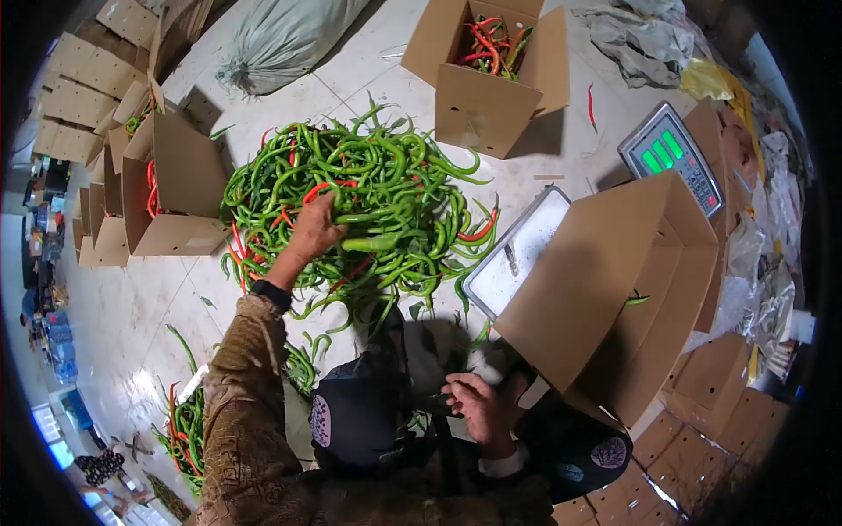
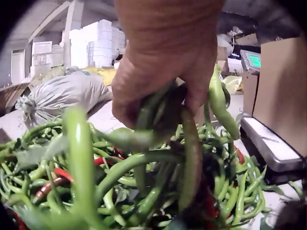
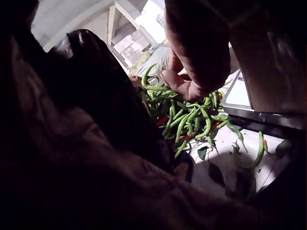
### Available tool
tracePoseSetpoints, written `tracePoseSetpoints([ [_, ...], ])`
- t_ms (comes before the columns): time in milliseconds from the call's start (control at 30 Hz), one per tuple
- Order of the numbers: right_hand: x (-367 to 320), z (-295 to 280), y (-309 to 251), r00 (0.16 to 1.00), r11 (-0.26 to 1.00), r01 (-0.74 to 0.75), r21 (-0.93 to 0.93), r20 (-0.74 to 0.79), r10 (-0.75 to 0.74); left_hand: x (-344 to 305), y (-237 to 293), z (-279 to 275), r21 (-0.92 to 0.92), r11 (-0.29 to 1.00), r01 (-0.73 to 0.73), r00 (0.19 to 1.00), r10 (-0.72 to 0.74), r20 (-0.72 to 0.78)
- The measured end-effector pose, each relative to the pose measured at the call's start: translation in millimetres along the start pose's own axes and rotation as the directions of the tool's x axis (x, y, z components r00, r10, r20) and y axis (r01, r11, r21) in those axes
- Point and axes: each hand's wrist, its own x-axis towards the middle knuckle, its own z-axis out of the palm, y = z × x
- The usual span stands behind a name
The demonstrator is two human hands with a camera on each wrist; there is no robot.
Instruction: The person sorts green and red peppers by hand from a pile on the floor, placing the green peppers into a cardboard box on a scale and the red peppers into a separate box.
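A heap of long green chili peppers [image 1: 386,175], with red ones mixed in, lies on the floor in front of the person. Over its near side, the left hand [image 1: 317,230] grips several green peppers [image 2: 192,158]; the left wrist view shows them hanging beneath its curled fingers. A pale green pepper [image 2: 220,103] sticks out beside that hand. Above the lap, between the knees, the right hand [image 1: 478,408] hovers with loosely bent fingers and no pepper visible in it. In the right wrist view, the right hand [image 3: 196,62] overlaps the heap behind it.
An open cardboard box [image 1: 605,272] sits on the scale platform [image 1: 517,250], its lit display [image 1: 671,153] behind. Another box [image 1: 482,110] holds red and green peppers. More boxes [image 1: 180,180] stand left, a tied sack [image 1: 285,44] at the back, and a smaller pepper pile [image 1: 186,430] near left.
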Motion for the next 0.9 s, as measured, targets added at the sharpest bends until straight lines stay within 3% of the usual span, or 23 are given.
tracePoseSetpoints([
  [33, 2.6, 0.4, -1.4, 1.000, 1.000, 0.010, -0.009, -0.005, -0.010, -3.0, -8.6, 15.4, 0.094, 0.993, -0.071, 0.989, 0.083, -0.121],
  [67, 4.8, -1.7, 1.4, 1.000, 1.000, 0.013, -0.010, 0.000, -0.013, -7.5, -4.1, 19.7, 0.124, 0.992, 0.026, 0.999, -0.028, 0.017],
  [100, 7.0, -7.5, 7.5, 1.000, 1.000, 0.008, -0.014, 0.024, -0.008, -13.1, -12.5, 35.0, 0.070, 0.998, 0.008, 1.000, -0.006, -0.024],
  [200, 9.6, -19.8, 12.5, 1.000, 0.999, 0.023, -0.040, 0.016, -0.022, -22.3, 2.2, 37.4, -0.370, 0.929, 0.000, 0.999, 0.020, 0.048],
  [233, 10.1, -21.1, 16.3, 1.000, 0.998, 0.027, -0.059, -0.008, -0.028, -27.0, 5.8, 39.7, -0.344, 0.938, -0.050, 0.998, 0.058, 0.013],
  [333, 19.4, -27.8, 24.7, 1.000, 1.000, 0.010, -0.021, -0.007, -0.010, -40.3, 0.5, 35.4, -0.411, 0.912, 0.005, 0.998, 0.020, 0.055],
  [400, 22.2, -27.9, 26.9, 1.000, 1.000, -0.006, -0.010, -0.003, 0.006, -48.6, -19.9, 32.5, -0.154, 0.987, -0.056, 0.998, 0.062, 0.033],
  [433, 24.4, -27.3, 29.3, 1.000, 1.000, -0.009, -0.016, -0.001, 0.009, -53.1, -17.6, 32.8, -0.150, 0.987, -0.050, 0.998, 0.056, 0.035],
  [500, 29.9, -25.0, 28.5, 1.000, 0.999, -0.011, -0.033, 0.010, 0.011, -58.0, -3.8, 38.5, 0.249, 0.966, -0.072, 0.990, 0.037, 0.139],
  [533, 29.9, -23.7, 27.0, 1.000, 0.999, -0.014, -0.029, 0.023, 0.015, -56.4, -5.2, 50.5, 0.231, 0.961, -0.156, 0.987, 0.144, 0.067],
  [567, 28.0, -22.3, 26.3, 0.999, 0.999, -0.021, -0.024, 0.031, 0.021, -48.8, -1.1, 61.1, 0.225, 0.961, -0.158, 0.987, 0.145, 0.070],
  [633, 25.2, -17.2, 23.2, 0.999, 0.998, -0.029, -0.056, 0.016, 0.030, -27.2, 2.4, 78.0, 0.198, 0.979, -0.051, 0.989, 0.077, -0.124],
  [700, 23.8, -14.4, 16.8, 0.999, 0.995, -0.036, -0.089, 0.005, 0.037, -2.1, -5.5, 79.6, 0.242, 0.970, -0.026, 0.996, 0.047, -0.080],
  [767, 20.0, -13.2, 12.1, 0.999, 0.993, -0.039, -0.116, 0.017, 0.041, 19.8, -11.5, 60.3, 0.213, 0.977, 0.000, 0.990, -0.030, 0.137],
  [833, 16.7, -10.5, 9.0, 1.000, 0.998, -0.020, -0.061, -0.019, 0.019, 15.4, -13.0, 45.6, 0.231, 0.970, -0.070, 0.985, 0.031, 0.169],
  [900, 17.5, -8.2, 5.5, 0.999, 1.000, 0.009, 0.000, -0.053, -0.009, -7.4, -12.9, 43.8, 0.260, 0.902, -0.344, 0.933, 0.296, 0.204],
])
